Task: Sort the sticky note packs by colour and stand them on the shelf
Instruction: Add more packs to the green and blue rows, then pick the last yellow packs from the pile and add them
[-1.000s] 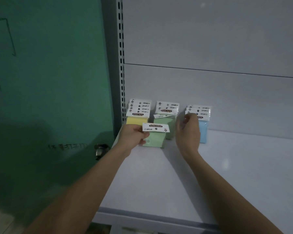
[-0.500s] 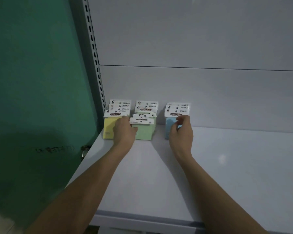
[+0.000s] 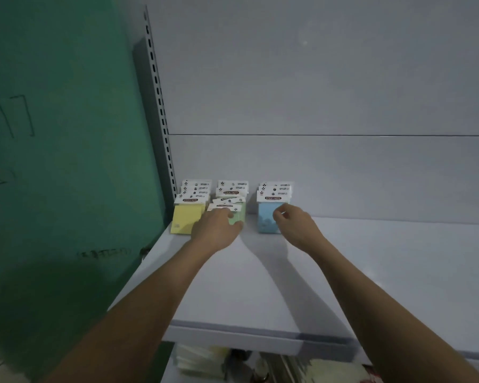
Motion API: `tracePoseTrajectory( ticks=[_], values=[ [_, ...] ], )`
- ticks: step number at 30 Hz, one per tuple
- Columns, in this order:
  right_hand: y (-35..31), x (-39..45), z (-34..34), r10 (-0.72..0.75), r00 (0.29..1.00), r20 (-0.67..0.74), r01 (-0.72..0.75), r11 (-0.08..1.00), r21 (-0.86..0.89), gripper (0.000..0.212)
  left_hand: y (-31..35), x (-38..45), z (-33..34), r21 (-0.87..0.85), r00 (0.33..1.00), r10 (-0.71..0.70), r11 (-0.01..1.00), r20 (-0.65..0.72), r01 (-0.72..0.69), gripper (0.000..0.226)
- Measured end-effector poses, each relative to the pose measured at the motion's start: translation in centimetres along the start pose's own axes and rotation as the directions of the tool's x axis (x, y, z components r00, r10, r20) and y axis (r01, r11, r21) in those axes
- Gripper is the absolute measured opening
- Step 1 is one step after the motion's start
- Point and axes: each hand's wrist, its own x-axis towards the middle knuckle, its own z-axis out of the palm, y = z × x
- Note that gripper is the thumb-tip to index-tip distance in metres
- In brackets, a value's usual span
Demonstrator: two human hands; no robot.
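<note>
A: How do the packs stand on the shelf [image 3: 260, 286]?

B: Upright, header cards up, faces forward, three rows running front to back: yellow packs [image 3: 187, 218], four headers; green packs [image 3: 239, 214], about four, front headers tilted; blue packs [image 3: 266, 221], three.

A: And the hands?

B: Left hand [image 3: 216, 230], fingers clamped on the front green pack. Right hand [image 3: 295, 223], fingers curled loosely together at the front blue pack.
</note>
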Motion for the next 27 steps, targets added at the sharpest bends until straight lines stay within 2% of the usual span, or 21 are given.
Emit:
tracePoseTrajectory(
  ticks=[5, 9, 14, 18, 23, 27],
  values=[
    [0.2, -4.9, -3.7, 0.016, 0.997, 0.076, 0.005, 0.964, -0.266, 0.037, 1.7, -3.8, -0.3, 0.047, 0.988, 0.077, 0.995, 0.135, -0.084, 0.047],
    [1.0, -9.2, -5.8, 0.069, 0.993, 0.096, -0.024, 0.913, -0.407, 0.042, 3.4, -6.9, 1.0, -0.013, 0.976, 0.122, 0.993, 0.179, -0.121, 0.053],
    [3.3, -14.7, -9.9, 0.134, 0.987, 0.084, -0.084, 0.896, -0.436, 0.047, 8.2, -11.6, 2.9, -0.053, 0.937, 0.169, 0.986, 0.306, -0.16, 0.067],
    [5.8, -18.4, -14.9, 0.16, 0.986, 0.041, -0.129, 0.901, -0.414, 0.051, 14.1, -15.0, 4.0, -0.079, 0.909, 0.237, 0.972, 0.342, -0.223, 0.074],
    [12.8, -24.1, -23.2, 0.191, 0.982, 0.0, -0.174, 0.896, -0.409, 0.053, 24.4, -20.1, 7.4, -0.136, 0.878, 0.331, 0.943, 0.347, -0.302, 0.071],
    [19.3, -28.6, -30.6, 0.205, 0.975, -0.085, -0.222, 0.889, -0.401, 0.051, 33.0, -23.8, 11.5, -0.221, 0.86, 0.39, 0.917, 0.33, -0.332, 0.067]
  ],
)
